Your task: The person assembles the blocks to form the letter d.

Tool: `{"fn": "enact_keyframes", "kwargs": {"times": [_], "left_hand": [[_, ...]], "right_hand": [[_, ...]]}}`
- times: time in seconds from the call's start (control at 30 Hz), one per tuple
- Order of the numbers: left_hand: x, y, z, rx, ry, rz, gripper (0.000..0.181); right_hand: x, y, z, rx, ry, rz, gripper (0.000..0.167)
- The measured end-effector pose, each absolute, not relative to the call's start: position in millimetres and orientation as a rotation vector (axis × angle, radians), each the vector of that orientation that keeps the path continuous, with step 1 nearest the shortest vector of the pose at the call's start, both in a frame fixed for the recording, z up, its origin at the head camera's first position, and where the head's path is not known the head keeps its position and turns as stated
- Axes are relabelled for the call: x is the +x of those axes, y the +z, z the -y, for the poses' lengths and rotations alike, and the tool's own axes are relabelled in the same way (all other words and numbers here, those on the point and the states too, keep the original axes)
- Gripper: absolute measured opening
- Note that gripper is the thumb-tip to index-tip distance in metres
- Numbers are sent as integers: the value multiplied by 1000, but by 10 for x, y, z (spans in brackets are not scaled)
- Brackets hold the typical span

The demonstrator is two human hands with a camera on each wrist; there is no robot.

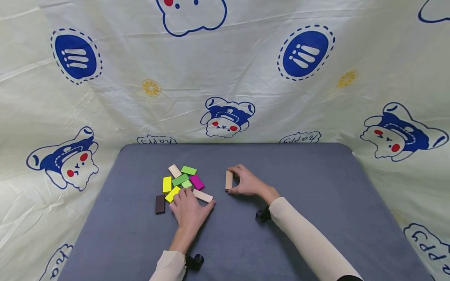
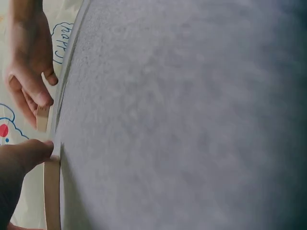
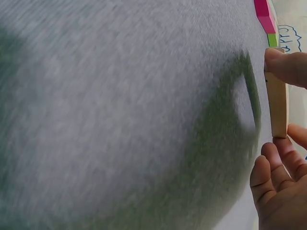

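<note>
My left hand (image 1: 189, 210) is at the near right side of a group of coloured blocks. It pinches a pale wooden block (image 1: 203, 196) lengthwise, with the thumb at its right end; the left wrist view shows that thumb on the end of the block (image 2: 52, 194). To the right, my right hand (image 1: 249, 182) holds a light wooden block (image 1: 229, 179) by its two ends, between thumb and fingers. In the right wrist view this block (image 3: 277, 103) stands on its long edge, close to the tabletop; whether it touches is unclear.
Around the left fingertips lie yellow blocks (image 1: 167, 184), green blocks (image 1: 188, 170), a magenta block (image 1: 197, 182) and another pale block (image 1: 174, 171). A dark brown block (image 1: 160, 204) lies at the left. All are on a grey table (image 1: 309, 175), with a patterned cloth (image 1: 246, 70) behind.
</note>
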State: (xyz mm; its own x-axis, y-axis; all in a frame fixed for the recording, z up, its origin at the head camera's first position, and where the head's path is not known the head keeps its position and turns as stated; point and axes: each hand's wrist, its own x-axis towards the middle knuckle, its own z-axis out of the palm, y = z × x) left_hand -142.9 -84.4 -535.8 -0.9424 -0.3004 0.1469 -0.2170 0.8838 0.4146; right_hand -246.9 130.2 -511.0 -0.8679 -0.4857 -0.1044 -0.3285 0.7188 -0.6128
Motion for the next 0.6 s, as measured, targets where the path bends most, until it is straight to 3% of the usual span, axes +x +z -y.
{"fn": "enact_keyframes", "kwargs": {"times": [0.6], "left_hand": [[-1333, -5306, 990, 85, -916, 2723, 75]], "right_hand": [[-2407, -5010, -1605, -589, -967, -2675, 79]]}}
